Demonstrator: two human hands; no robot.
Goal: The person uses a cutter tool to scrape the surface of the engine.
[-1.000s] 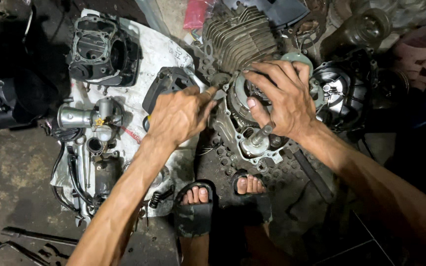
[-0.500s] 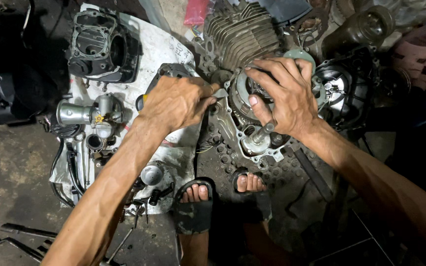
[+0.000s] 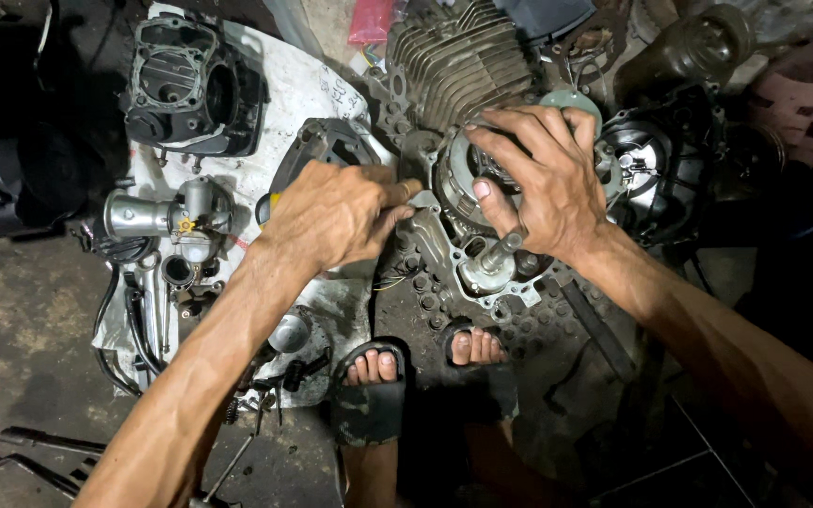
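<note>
Left hand (image 3: 336, 214) closed around a yellow-handled tool (image 3: 270, 202), tip at the engine crankcase (image 3: 444, 254). Right hand (image 3: 543, 183) spread open over the round rotor (image 3: 458, 174), fingertips gripping its rim.

2 bare forearms without sleeves, left hand (image 3: 336, 214), right hand (image 3: 548, 183), dark strapped sandals (image 3: 369, 409)

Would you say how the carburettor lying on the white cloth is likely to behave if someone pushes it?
The carburettor looks like cast metal, so probably stiff and heavy for its size. Its lumpy, uneven body should slide or tip, not roll. The cloth beneath may bunch and drag with it.
</note>
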